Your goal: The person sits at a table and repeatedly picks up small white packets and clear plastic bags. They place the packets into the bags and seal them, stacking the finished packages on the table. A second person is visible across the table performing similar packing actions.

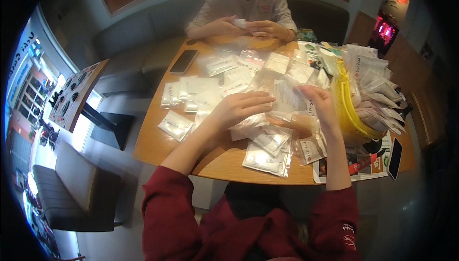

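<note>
My right hand (319,99) pinches the upper right edge of a clear plastic packet (287,96) with a printed white insert. My left hand (242,108) lies flat with its fingers together at the packet's left side; whether it grips the packet I cannot tell. Around both hands, many clear packets with white printed contents are spread over the wooden table (150,142). A stack of packets (267,157) lies near the front edge, and a single packet (175,125) lies at the left. Just right of my right hand stands a yellow plastic basket (346,117) filled with packets.
Across the table a co-worker's hands (249,26) hold a small white item. One phone (184,61) lies at the far left of the table, another phone (394,159) at the right front corner. Printed sheets (319,175) lie under the basket. A bench seat (75,189) stands at the left.
</note>
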Demonstrator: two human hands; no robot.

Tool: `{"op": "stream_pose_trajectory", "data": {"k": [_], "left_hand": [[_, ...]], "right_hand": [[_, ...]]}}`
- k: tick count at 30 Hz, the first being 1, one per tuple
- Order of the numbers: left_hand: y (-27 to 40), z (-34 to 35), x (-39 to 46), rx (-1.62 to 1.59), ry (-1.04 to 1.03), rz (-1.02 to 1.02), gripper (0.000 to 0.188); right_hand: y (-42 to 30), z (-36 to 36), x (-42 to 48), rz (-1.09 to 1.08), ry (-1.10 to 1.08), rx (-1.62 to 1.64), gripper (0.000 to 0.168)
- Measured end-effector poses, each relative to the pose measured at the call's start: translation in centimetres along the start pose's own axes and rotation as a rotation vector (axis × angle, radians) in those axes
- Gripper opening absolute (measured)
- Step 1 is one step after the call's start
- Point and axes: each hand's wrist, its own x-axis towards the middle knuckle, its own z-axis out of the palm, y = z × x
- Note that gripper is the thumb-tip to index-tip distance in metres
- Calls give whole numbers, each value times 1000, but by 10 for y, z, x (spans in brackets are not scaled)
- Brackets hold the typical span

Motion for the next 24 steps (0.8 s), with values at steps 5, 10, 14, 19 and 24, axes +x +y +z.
{"op": "stream_pose_trajectory", "data": {"k": [5, 10, 14, 19, 24], "left_hand": [[7, -5, 8, 314, 86, -23, 30], [18, 3, 7, 296, 288, -220, 37], [42, 18, 12, 215, 272, -243, 30], [53, 28, 14, 309, 364, -373, 35], [46, 27, 10, 232, 303, -348, 38]], "right_hand": [[-3, -8, 0, 22, -46, -130, 22], [3, 1, -1, -33, 77, -79, 17], [11, 19, -11, -167, 169, -30, 16], [3, 36, -21, -260, 171, -180, 13], [14, 38, -19, -211, 128, -74, 11]]}}
